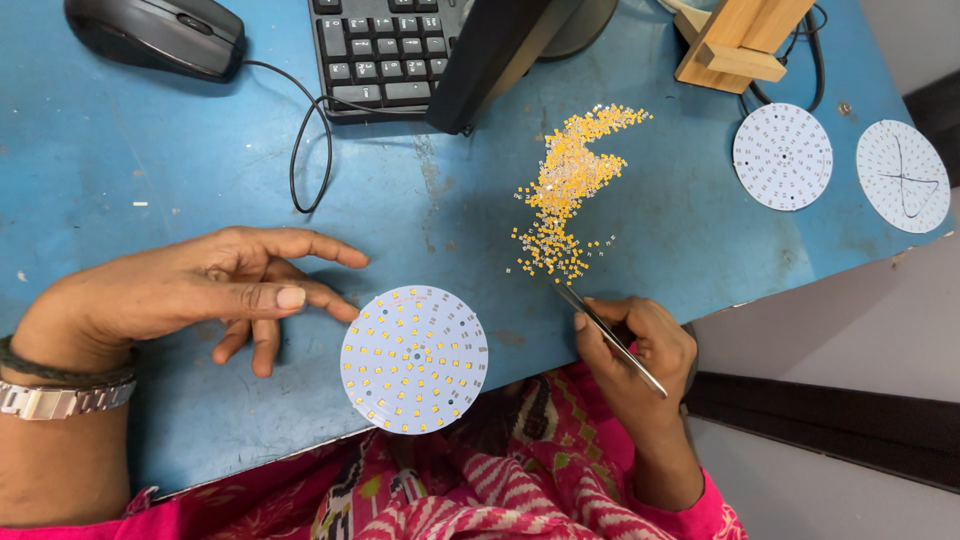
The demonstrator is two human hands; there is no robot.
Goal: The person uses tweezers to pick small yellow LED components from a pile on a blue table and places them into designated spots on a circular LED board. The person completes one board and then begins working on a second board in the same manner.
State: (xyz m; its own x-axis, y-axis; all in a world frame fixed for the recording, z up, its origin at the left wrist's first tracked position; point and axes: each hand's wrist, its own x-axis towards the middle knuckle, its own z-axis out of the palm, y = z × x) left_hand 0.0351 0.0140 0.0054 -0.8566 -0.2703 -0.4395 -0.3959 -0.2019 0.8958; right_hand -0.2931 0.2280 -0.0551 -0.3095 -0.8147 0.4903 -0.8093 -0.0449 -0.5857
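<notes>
Tweezers (610, 340), pinched in the right hand (635, 350), reach the yellow chip pile (565, 190); left hand (200, 290), fingers spread and empty, hovers by the round LED board (414, 359). Lift one chip, squeezing gently.

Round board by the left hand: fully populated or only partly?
Partly. The board carries many yellow chips, but its upper and right pads look bare.

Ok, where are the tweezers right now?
In the head view, the tweezers are in the right hand, low and right of centre on the blue table, tips pointing at the pile of yellow chips.
</notes>
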